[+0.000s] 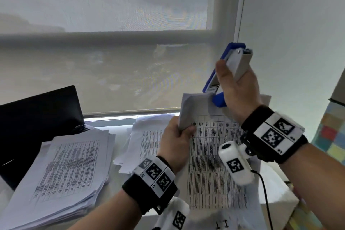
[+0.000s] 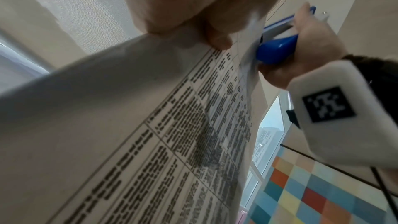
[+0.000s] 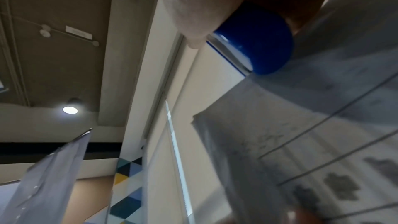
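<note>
Right hand (image 1: 240,91) grips stapler (image 1: 231,59) on sheets (image 1: 209,173) the left hand (image 1: 176,147) pinches, paper stacks (image 1: 63,170) and laptop (image 1: 37,117) beside

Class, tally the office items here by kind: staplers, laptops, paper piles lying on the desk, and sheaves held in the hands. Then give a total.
blue stapler: 1, gripped by the right hand
black laptop: 1
paper piles lying flat: 2
sheaf of printed sheets: 1, held by the left hand
Total: 5

place: office | evidence: stacks of printed sheets (image 1: 61,170), laptop (image 1: 37,114), stapler (image 1: 232,59), roller blind (image 1: 112,61)
</note>
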Motion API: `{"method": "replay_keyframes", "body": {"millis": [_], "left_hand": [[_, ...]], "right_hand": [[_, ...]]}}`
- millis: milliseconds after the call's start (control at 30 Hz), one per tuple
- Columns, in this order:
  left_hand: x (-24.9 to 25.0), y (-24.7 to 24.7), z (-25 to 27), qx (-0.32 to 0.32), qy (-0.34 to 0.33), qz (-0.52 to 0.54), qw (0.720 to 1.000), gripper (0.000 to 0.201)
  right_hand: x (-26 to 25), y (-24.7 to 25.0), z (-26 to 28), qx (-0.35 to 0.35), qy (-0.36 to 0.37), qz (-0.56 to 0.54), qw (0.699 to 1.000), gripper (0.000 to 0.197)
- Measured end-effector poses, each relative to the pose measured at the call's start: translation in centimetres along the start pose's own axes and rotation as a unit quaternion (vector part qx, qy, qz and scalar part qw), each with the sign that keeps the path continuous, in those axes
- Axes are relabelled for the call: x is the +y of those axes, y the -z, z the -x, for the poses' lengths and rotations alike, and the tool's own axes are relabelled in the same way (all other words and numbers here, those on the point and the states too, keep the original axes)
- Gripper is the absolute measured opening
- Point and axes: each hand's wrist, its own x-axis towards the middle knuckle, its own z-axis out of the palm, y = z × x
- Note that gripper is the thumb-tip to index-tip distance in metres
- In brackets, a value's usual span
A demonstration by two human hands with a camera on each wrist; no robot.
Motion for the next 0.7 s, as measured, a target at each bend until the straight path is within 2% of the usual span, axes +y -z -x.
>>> {"method": "replay_keyframes", "body": {"millis": [100,200,333,433,567,700], "left_hand": [[0.2,0.3,0.0,0.004,-0.002,0.019,1.000,0.018],[0.1,0.9,-0.3,0.010,0.004,0.039,0.999,0.019],[0.2,1.8,-0.1,0.011,-0.007,0.029,1.000,0.020],[0.3,2.0,0.4,0.001,-0.016,0.005,1.000,0.025],[0.2,2.5,1.1,-0.015,-0.016,0.006,1.000,0.024],[0.1,3.4,1.3,-0.018,-0.005,0.003,1.000,0.029]], "right_hand": [[-1.0,-1.8,0.4,-0.038,0.030,0.026,0.998,0.036],[-1.2,-2.9,0.8,-0.048,0.053,0.047,0.996,0.053],[-0.8,-3.4,0.7,-0.013,0.039,0.052,0.998,0.039],[-1.1,-4.1,0.9,0.002,0.040,0.050,0.998,0.042],[-1.5,-5.1,1.0,0.009,0.042,0.037,0.998,0.035],[-0.9,-5.7,0.9,-0.022,0.007,0.027,0.999,0.031]]}}
